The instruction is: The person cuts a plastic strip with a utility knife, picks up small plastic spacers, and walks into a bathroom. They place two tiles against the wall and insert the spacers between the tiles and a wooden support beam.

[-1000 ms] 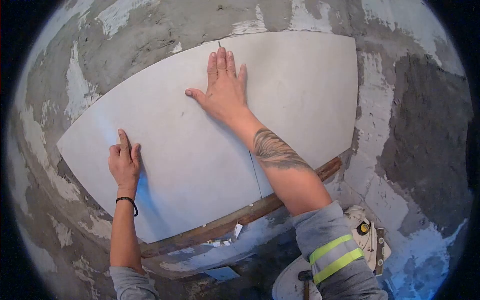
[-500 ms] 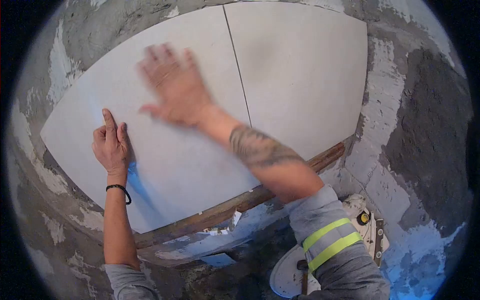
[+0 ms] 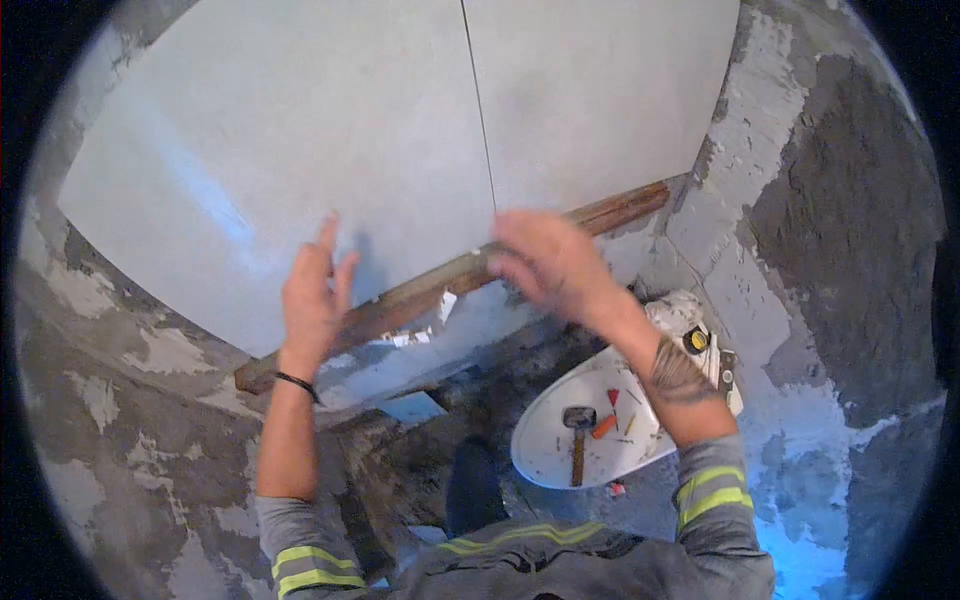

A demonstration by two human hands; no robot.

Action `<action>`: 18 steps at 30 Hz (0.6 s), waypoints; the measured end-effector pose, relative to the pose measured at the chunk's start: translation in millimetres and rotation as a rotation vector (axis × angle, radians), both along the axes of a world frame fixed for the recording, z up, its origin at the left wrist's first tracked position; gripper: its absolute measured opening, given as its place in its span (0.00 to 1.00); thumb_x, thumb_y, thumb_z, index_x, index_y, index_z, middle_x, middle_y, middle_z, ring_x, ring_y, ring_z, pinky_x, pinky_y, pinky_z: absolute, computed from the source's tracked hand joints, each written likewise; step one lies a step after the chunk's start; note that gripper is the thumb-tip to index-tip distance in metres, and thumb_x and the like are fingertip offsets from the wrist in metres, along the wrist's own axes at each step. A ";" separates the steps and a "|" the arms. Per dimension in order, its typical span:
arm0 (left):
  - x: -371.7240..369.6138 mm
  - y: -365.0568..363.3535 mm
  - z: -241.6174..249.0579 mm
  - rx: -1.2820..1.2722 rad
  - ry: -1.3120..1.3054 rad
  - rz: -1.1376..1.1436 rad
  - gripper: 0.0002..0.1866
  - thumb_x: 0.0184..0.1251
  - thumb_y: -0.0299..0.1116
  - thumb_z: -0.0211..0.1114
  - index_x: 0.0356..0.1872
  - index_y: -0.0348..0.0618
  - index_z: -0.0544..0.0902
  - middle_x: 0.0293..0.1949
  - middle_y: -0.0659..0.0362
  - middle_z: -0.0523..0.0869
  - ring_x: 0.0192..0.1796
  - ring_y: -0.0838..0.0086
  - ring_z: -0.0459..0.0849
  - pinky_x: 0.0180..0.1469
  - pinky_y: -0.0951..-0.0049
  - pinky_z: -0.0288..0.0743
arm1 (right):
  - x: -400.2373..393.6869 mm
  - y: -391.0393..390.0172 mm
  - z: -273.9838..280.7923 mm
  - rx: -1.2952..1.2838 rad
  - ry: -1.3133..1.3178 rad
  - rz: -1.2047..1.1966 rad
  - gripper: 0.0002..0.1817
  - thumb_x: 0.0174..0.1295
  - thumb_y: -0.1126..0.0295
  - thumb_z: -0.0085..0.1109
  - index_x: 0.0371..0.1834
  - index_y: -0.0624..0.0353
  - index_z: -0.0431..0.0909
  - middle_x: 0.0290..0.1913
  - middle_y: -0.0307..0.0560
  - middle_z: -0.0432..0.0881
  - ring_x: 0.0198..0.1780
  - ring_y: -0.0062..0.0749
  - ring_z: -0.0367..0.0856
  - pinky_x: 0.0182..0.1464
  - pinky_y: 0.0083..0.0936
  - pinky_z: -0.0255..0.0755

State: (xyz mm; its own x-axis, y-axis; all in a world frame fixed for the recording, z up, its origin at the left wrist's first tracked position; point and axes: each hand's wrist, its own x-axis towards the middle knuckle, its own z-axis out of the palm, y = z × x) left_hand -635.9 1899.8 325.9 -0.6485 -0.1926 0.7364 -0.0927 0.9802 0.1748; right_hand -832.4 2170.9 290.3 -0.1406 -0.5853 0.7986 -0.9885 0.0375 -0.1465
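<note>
Two large pale tiles, a left tile (image 3: 290, 120) and a right tile (image 3: 600, 90), stand side by side on the wall with a thin dark joint between them. A wooden batten (image 3: 410, 300) runs along their lower edges. My left hand (image 3: 315, 290) is in front of the left tile's lower part, index finger stretched out and thumb apart, holding nothing. Blurred by motion, my right hand (image 3: 560, 265) is over the batten near the bottom of the joint. Its fingers and thumb are apart, with nothing visible between them.
Below right, a white rounded surface (image 3: 545, 440) carries a hammer (image 3: 578, 420), an orange piece (image 3: 603, 427) and a red wedge (image 3: 613, 397). A yellow-and-black tape measure (image 3: 696, 341) lies beyond it. Rough patched wall (image 3: 850, 200) surrounds the tiles.
My right hand has come down from the left tile's upper area toward the batten. My left hand has shifted right. The view has tilted down, bringing the hammer and white surface fully into sight.
</note>
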 end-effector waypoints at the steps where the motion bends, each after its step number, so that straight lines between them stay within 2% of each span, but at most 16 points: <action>1: -0.9 4.7 -2.3 -0.126 0.012 0.058 0.24 0.69 0.35 0.62 0.66 0.48 0.74 0.32 0.53 0.80 0.33 0.66 0.77 0.40 0.67 0.73 | 10.9 1.4 1.0 -0.026 0.022 -0.004 0.22 0.56 0.61 0.68 0.52 0.57 0.78 0.54 0.57 0.80 0.57 0.52 0.78 0.58 0.43 0.73; 2: -9.2 0.1 4.2 -0.259 0.036 0.118 0.25 0.68 0.36 0.64 0.65 0.46 0.74 0.33 0.52 0.81 0.33 0.64 0.77 0.41 0.64 0.73 | 18.4 -3.7 7.9 0.054 0.055 -0.017 0.24 0.55 0.60 0.68 0.54 0.57 0.77 0.60 0.59 0.74 0.63 0.55 0.72 0.61 0.47 0.68; 3: -13.1 -28.5 18.1 -0.392 0.249 0.215 0.27 0.67 0.39 0.65 0.65 0.43 0.74 0.34 0.51 0.80 0.35 0.62 0.77 0.43 0.63 0.73 | 19.0 -13.5 20.9 0.134 0.087 -0.035 0.27 0.54 0.60 0.69 0.56 0.56 0.75 0.67 0.61 0.68 0.69 0.57 0.65 0.65 0.51 0.64; 4: -8.1 -65.4 33.5 -0.510 0.458 0.313 0.30 0.65 0.43 0.67 0.65 0.40 0.73 0.34 0.50 0.79 0.36 0.60 0.77 0.44 0.63 0.73 | 15.6 -28.1 40.7 0.081 0.115 -0.040 0.30 0.53 0.59 0.70 0.60 0.54 0.73 0.71 0.60 0.62 0.71 0.60 0.59 0.66 0.55 0.60; 5: 3.0 -87.2 55.3 -0.324 0.498 0.550 0.34 0.64 0.46 0.68 0.68 0.41 0.70 0.35 0.49 0.78 0.38 0.59 0.77 0.44 0.64 0.73 | 14.4 -46.4 64.3 0.036 0.136 -0.041 0.33 0.53 0.58 0.70 0.63 0.52 0.71 0.74 0.59 0.56 0.74 0.63 0.54 0.68 0.59 0.57; 6: 15.3 -101.7 77.5 -0.121 0.531 0.779 0.39 0.62 0.50 0.69 0.70 0.41 0.67 0.36 0.49 0.77 0.39 0.59 0.77 0.45 0.64 0.73 | 15.2 -68.5 93.7 -0.082 0.189 -0.041 0.35 0.52 0.57 0.71 0.65 0.51 0.70 0.75 0.60 0.54 0.75 0.64 0.52 0.67 0.61 0.57; 8: 26.6 -120.9 100.2 0.070 0.465 0.733 0.47 0.59 0.56 0.70 0.73 0.39 0.61 0.42 0.46 0.74 0.45 0.58 0.75 0.53 0.65 0.69 | 21.7 -117.2 156.0 -0.328 0.304 -0.005 0.39 0.51 0.54 0.71 0.67 0.50 0.68 0.76 0.60 0.52 0.75 0.64 0.49 0.67 0.63 0.55; 9: 27.9 -132.7 99.2 0.073 0.483 0.732 0.47 0.59 0.56 0.70 0.73 0.39 0.61 0.42 0.46 0.74 0.45 0.58 0.75 0.53 0.65 0.69 | 26.3 -139.9 182.3 -0.458 0.370 0.030 0.41 0.51 0.51 0.70 0.69 0.49 0.66 0.76 0.59 0.51 0.76 0.65 0.47 0.67 0.64 0.54; 11: 24.4 -149.0 92.3 -0.103 0.523 0.668 0.49 0.58 0.57 0.70 0.73 0.37 0.59 0.43 0.47 0.73 0.45 0.58 0.74 0.53 0.67 0.68 | 32.7 -178.3 215.3 -0.615 0.503 -0.017 0.44 0.52 0.42 0.65 0.72 0.47 0.63 0.76 0.61 0.51 0.76 0.64 0.46 0.68 0.65 0.51; 12: 22.0 -151.8 90.0 -0.101 0.542 0.663 0.49 0.58 0.57 0.70 0.73 0.37 0.59 0.43 0.47 0.73 0.45 0.58 0.74 0.53 0.67 0.68 | 10.8 -186.6 217.6 -0.619 0.522 -0.017 0.44 0.52 0.42 0.65 0.72 0.47 0.63 0.76 0.61 0.51 0.76 0.64 0.46 0.68 0.65 0.51; 14: 21.3 -149.7 92.8 -0.081 0.535 0.690 0.50 0.57 0.57 0.71 0.73 0.37 0.59 0.40 0.46 0.73 0.44 0.57 0.74 0.52 0.66 0.69 | -49.8 -206.0 214.5 -0.482 0.482 -0.173 0.46 0.54 0.37 0.58 0.72 0.53 0.61 0.76 0.64 0.49 0.77 0.62 0.44 0.72 0.64 0.40; 15: 20.4 -154.9 90.6 -0.108 0.561 0.679 0.49 0.59 0.57 0.70 0.73 0.38 0.59 0.42 0.46 0.72 0.45 0.57 0.74 0.52 0.66 0.69 | -67.5 -210.2 216.7 -0.540 0.447 -0.279 0.49 0.56 0.36 0.55 0.73 0.59 0.58 0.76 0.64 0.48 0.77 0.60 0.43 0.74 0.60 0.37; 18: 20.1 -145.0 92.9 -0.013 0.544 0.634 0.48 0.60 0.57 0.69 0.74 0.39 0.59 0.43 0.47 0.71 0.45 0.58 0.74 0.53 0.67 0.69 | -72.9 -216.3 214.4 -0.596 0.435 -0.285 0.51 0.58 0.35 0.53 0.74 0.64 0.54 0.76 0.63 0.48 0.77 0.61 0.42 0.75 0.57 0.36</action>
